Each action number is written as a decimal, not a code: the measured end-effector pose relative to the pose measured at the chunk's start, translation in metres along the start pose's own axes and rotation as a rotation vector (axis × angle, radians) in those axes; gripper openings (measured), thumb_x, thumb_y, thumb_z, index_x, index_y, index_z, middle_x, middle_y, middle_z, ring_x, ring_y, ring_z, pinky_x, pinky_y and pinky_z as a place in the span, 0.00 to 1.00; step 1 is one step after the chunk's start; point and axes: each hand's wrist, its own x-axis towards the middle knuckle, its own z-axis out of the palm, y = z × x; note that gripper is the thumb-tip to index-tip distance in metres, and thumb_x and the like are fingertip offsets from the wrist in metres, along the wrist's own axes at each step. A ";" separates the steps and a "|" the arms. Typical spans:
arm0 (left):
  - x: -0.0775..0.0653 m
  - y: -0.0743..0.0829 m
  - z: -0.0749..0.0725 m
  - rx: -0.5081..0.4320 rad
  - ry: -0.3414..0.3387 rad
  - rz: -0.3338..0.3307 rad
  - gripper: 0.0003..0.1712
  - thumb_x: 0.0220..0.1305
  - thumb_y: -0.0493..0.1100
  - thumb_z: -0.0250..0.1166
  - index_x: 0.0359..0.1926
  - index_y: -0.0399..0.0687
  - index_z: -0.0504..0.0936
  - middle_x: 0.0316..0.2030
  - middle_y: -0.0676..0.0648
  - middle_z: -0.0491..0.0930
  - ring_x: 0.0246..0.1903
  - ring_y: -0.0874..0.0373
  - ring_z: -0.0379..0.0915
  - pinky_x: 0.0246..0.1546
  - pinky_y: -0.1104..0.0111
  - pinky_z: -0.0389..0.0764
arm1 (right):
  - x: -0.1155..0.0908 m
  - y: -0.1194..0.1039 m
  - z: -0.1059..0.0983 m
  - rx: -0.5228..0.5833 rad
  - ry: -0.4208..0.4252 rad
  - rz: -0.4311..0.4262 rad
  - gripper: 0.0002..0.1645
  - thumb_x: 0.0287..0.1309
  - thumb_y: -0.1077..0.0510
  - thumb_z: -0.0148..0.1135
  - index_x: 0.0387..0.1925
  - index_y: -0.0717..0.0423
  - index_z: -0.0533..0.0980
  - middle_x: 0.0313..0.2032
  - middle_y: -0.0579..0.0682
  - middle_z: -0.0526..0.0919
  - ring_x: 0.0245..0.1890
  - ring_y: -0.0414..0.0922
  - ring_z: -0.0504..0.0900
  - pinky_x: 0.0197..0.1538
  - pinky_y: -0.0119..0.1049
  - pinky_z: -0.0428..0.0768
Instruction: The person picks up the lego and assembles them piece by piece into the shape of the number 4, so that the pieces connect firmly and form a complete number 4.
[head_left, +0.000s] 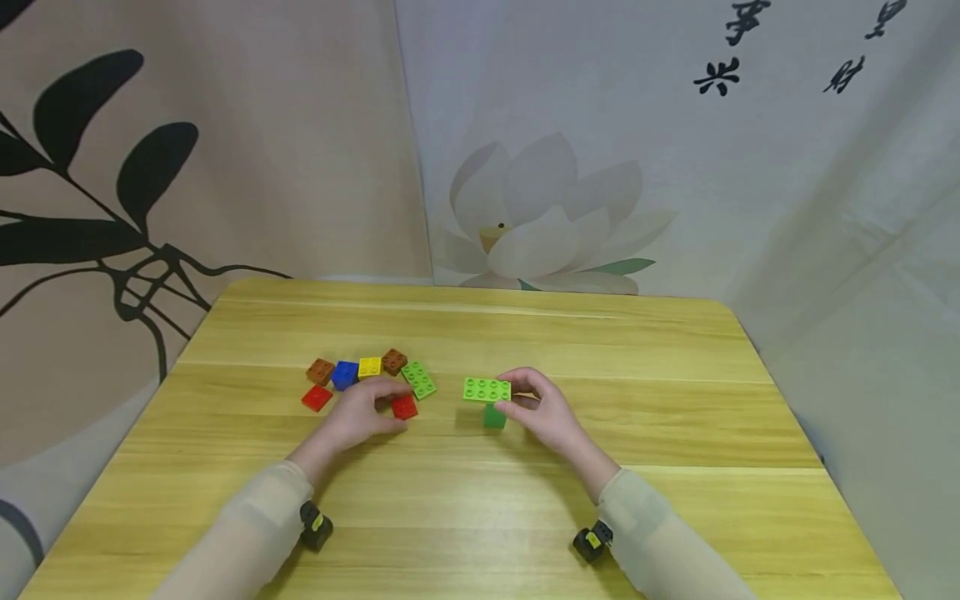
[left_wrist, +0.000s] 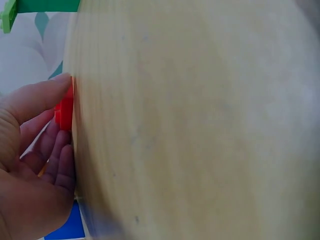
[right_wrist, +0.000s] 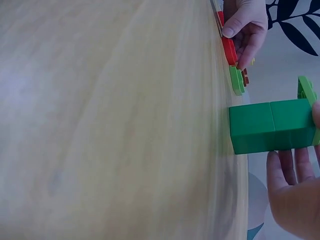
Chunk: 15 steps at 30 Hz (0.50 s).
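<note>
My left hand has its thumb and fingers at opposite sides of a flat red brick, pinching it low at the tabletop. In the left wrist view the thumb meets one end of this red brick. The right hand grips the right end of a light green eight-stud brick between thumb and fingers. That brick lies crosswise on top of two stacked dark green bricks. In the right wrist view the dark green stack appears in full, with fingers close beside it.
Left of centre on the wooden table lie a light green brick, brown bricks, a yellow brick, a blue brick and another red brick. A printed curtain hangs behind the table's far edge.
</note>
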 end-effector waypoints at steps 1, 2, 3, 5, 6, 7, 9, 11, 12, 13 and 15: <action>0.000 0.000 0.000 0.002 -0.001 -0.002 0.29 0.51 0.35 0.77 0.55 0.39 0.82 0.52 0.42 0.80 0.54 0.44 0.74 0.56 0.51 0.75 | 0.000 0.000 0.000 -0.001 0.000 0.002 0.22 0.59 0.66 0.69 0.54 0.64 0.75 0.50 0.58 0.77 0.52 0.53 0.76 0.58 0.46 0.77; 0.000 0.000 0.000 0.003 -0.001 -0.004 0.28 0.50 0.34 0.78 0.54 0.39 0.82 0.51 0.43 0.80 0.53 0.45 0.75 0.56 0.51 0.75 | 0.000 0.000 0.000 -0.002 0.000 0.002 0.22 0.59 0.66 0.69 0.54 0.64 0.75 0.50 0.58 0.77 0.52 0.53 0.76 0.58 0.46 0.77; 0.000 0.000 0.000 0.005 -0.001 -0.002 0.27 0.50 0.34 0.78 0.53 0.39 0.83 0.50 0.44 0.80 0.52 0.46 0.75 0.56 0.51 0.76 | 0.000 0.000 0.000 -0.003 0.000 0.001 0.22 0.59 0.65 0.69 0.54 0.64 0.75 0.50 0.58 0.77 0.52 0.53 0.76 0.58 0.46 0.77; 0.001 0.000 0.000 0.010 0.002 0.001 0.25 0.49 0.34 0.78 0.50 0.40 0.84 0.48 0.45 0.81 0.50 0.47 0.75 0.54 0.52 0.76 | -0.001 0.001 0.000 -0.004 0.001 -0.002 0.22 0.59 0.65 0.69 0.55 0.64 0.75 0.51 0.58 0.77 0.52 0.53 0.76 0.58 0.46 0.77; 0.001 0.000 0.000 0.009 0.004 0.002 0.24 0.49 0.34 0.78 0.49 0.41 0.84 0.47 0.46 0.81 0.49 0.48 0.76 0.54 0.52 0.76 | -0.001 0.001 0.000 -0.004 0.002 -0.005 0.22 0.59 0.65 0.68 0.55 0.64 0.74 0.51 0.58 0.77 0.52 0.54 0.76 0.58 0.46 0.77; 0.001 0.000 0.000 0.007 0.005 0.002 0.23 0.48 0.34 0.78 0.48 0.41 0.84 0.47 0.46 0.81 0.48 0.48 0.76 0.53 0.52 0.77 | -0.001 0.001 0.001 -0.005 0.003 -0.007 0.22 0.60 0.65 0.68 0.55 0.64 0.74 0.51 0.58 0.77 0.52 0.54 0.76 0.58 0.47 0.77; 0.001 0.000 0.000 0.006 0.006 0.007 0.23 0.48 0.33 0.78 0.48 0.41 0.84 0.46 0.46 0.81 0.47 0.49 0.76 0.52 0.53 0.77 | -0.001 0.002 0.001 -0.005 0.005 -0.010 0.22 0.60 0.65 0.68 0.55 0.64 0.74 0.51 0.59 0.77 0.52 0.54 0.76 0.58 0.47 0.77; 0.001 -0.001 0.001 0.006 0.007 0.010 0.22 0.48 0.33 0.78 0.48 0.41 0.84 0.45 0.47 0.82 0.46 0.50 0.76 0.50 0.54 0.78 | -0.001 0.002 0.001 -0.007 0.006 -0.013 0.22 0.60 0.65 0.68 0.55 0.64 0.74 0.51 0.58 0.77 0.52 0.54 0.76 0.58 0.46 0.78; 0.002 -0.001 0.001 0.002 0.007 0.010 0.22 0.48 0.33 0.78 0.47 0.41 0.84 0.45 0.47 0.82 0.45 0.50 0.76 0.50 0.54 0.78 | -0.001 0.002 0.001 -0.008 0.007 -0.012 0.22 0.60 0.65 0.68 0.55 0.63 0.74 0.51 0.58 0.77 0.52 0.54 0.76 0.58 0.45 0.78; 0.002 -0.001 0.001 0.003 0.006 0.011 0.22 0.49 0.33 0.78 0.47 0.41 0.85 0.45 0.47 0.82 0.45 0.50 0.76 0.50 0.54 0.78 | -0.001 0.002 0.001 -0.009 0.008 -0.011 0.22 0.60 0.65 0.68 0.55 0.63 0.74 0.51 0.58 0.77 0.52 0.54 0.76 0.58 0.45 0.78; 0.002 -0.002 0.001 0.013 0.004 0.018 0.21 0.50 0.33 0.77 0.47 0.41 0.85 0.44 0.47 0.83 0.45 0.51 0.76 0.49 0.55 0.78 | -0.002 0.002 0.001 -0.012 0.010 -0.010 0.22 0.60 0.64 0.68 0.55 0.63 0.75 0.50 0.57 0.77 0.52 0.53 0.76 0.57 0.44 0.78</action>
